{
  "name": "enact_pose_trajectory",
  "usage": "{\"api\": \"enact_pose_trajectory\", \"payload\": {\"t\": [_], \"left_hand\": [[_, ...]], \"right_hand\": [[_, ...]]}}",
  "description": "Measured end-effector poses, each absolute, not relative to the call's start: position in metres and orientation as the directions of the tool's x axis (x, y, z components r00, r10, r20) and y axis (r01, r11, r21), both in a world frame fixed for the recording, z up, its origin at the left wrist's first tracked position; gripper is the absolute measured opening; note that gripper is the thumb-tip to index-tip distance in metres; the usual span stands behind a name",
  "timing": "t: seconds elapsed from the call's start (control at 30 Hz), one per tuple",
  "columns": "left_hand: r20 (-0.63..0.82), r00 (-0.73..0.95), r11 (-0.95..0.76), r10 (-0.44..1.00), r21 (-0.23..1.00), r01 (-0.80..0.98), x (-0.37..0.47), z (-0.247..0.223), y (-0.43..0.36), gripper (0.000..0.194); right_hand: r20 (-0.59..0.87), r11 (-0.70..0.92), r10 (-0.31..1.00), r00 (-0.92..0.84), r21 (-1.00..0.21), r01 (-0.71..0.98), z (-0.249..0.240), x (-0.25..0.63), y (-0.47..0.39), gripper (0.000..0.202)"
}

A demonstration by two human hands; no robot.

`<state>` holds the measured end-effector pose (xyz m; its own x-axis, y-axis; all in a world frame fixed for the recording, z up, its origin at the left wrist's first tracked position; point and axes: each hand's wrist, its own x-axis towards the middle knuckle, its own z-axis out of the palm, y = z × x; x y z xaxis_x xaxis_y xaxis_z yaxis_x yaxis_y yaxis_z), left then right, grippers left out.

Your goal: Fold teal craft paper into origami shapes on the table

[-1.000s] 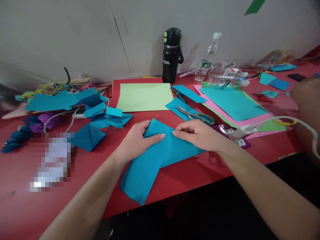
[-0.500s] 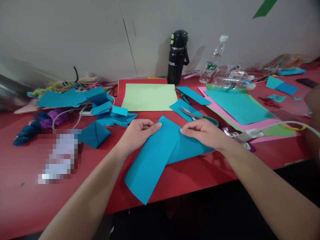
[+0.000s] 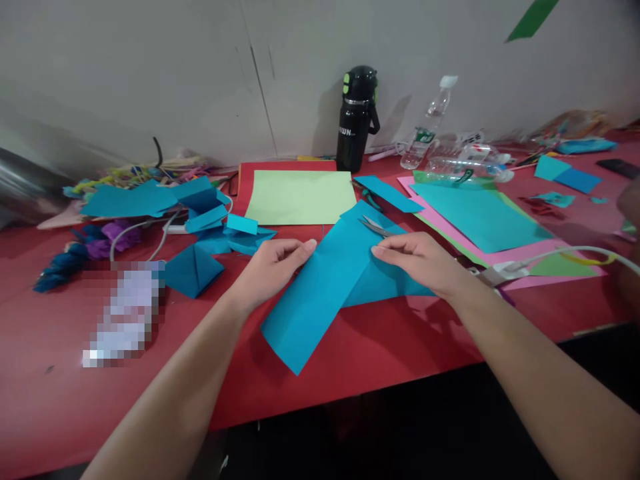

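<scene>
A strip of blue paper (image 3: 325, 293) slants over the front of the red table, held between my two hands. My left hand (image 3: 275, 270) pinches its left edge between thumb and fingers. On the other side, the thumb and fingers of my right hand (image 3: 417, 263) pinch the right edge. A second blue part (image 3: 385, 287) spreads out rightward beneath the strip; whether it is a fold of the same paper or a separate sheet I cannot tell. Just beyond my right hand lie scissors (image 3: 374, 228), their handles hidden behind it.
A pale green sheet (image 3: 303, 197) lies behind my hands, near a black bottle (image 3: 354, 120). Folded blue papers (image 3: 194, 270) are on the left. Coloured sheets (image 3: 483, 217), plastic bottles (image 3: 425, 137) and a white cable (image 3: 560, 251) occupy the right. The table's front edge (image 3: 360, 398) is close.
The blue paper has moved away from the table's front edge, and its far end now overlaps the area by the scissors. My right hand has shifted slightly right, widening the gap between my hands.
</scene>
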<state>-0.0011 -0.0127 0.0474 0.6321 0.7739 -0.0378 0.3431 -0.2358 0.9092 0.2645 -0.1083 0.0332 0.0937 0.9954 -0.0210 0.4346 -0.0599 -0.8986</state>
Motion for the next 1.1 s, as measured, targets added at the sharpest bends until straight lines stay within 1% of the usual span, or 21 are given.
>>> {"api": "enact_pose_trajectory", "payload": {"t": [0.1,0.17,0.27,0.33,0.5,0.57,0.67,0.73,0.8,0.87,0.93,1.0,1.1], "left_hand": [[-0.036,0.649,-0.262,0.76,0.896,0.358,0.0,0.046,-0.013,0.038],[-0.006,0.628,-0.303,0.778,0.872,0.383,0.0,0.045,-0.013,0.036],[0.097,0.545,-0.406,0.833,0.776,0.483,-0.001,0.045,-0.013,0.038],[0.14,0.514,-0.439,0.846,0.73,0.524,-0.002,0.046,-0.013,0.039],[0.153,0.623,-0.511,0.767,0.734,0.448,-0.006,0.049,-0.01,0.026],[0.155,0.615,-0.528,0.773,0.695,0.488,-0.007,0.05,-0.008,0.028],[0.126,0.532,-0.478,0.837,0.641,0.601,-0.011,0.05,-0.006,0.048],[0.122,0.509,-0.466,0.852,0.621,0.631,-0.014,0.051,-0.003,0.054],[0.105,0.561,-0.491,0.821,0.631,0.601,-0.017,0.052,0.0,0.049],[0.05,0.645,-0.507,0.763,0.665,0.548,-0.021,0.054,0.004,0.04],[-0.016,0.696,-0.5,0.718,0.683,0.532,-0.023,0.053,0.006,0.037],[-0.056,0.699,-0.501,0.712,0.657,0.563,-0.024,0.05,0.008,0.04],[-0.103,0.674,-0.523,0.731,0.551,0.651,-0.025,0.044,0.008,0.045]], "right_hand": [[0.001,-0.04,0.996,0.089,-0.89,0.455,0.035,0.263,-0.109,0.035],[0.028,-0.023,0.995,0.1,-0.881,0.473,0.036,0.26,-0.109,0.035],[0.079,-0.001,0.987,0.138,-0.866,0.499,0.038,0.256,-0.109,0.036],[0.099,0.01,0.984,0.15,-0.863,0.505,0.04,0.253,-0.109,0.038],[0.157,0.043,0.97,0.183,-0.858,0.512,0.039,0.253,-0.108,0.037],[0.18,0.049,0.961,0.21,-0.858,0.511,0.038,0.255,-0.108,0.035],[0.184,0.036,0.952,0.243,-0.859,0.51,0.036,0.258,-0.107,0.035],[0.177,0.024,0.951,0.255,-0.86,0.51,0.034,0.26,-0.106,0.034],[0.168,0.013,0.949,0.265,-0.865,0.502,0.033,0.262,-0.105,0.034],[0.14,-0.016,0.952,0.273,-0.866,0.499,0.032,0.265,-0.105,0.033],[0.089,-0.067,0.958,0.274,-0.857,0.511,0.03,0.269,-0.106,0.033],[0.03,-0.118,0.966,0.258,-0.834,0.539,0.029,0.273,-0.106,0.035],[-0.027,-0.134,0.983,0.181,-0.781,0.61,0.025,0.276,-0.105,0.038]]}}
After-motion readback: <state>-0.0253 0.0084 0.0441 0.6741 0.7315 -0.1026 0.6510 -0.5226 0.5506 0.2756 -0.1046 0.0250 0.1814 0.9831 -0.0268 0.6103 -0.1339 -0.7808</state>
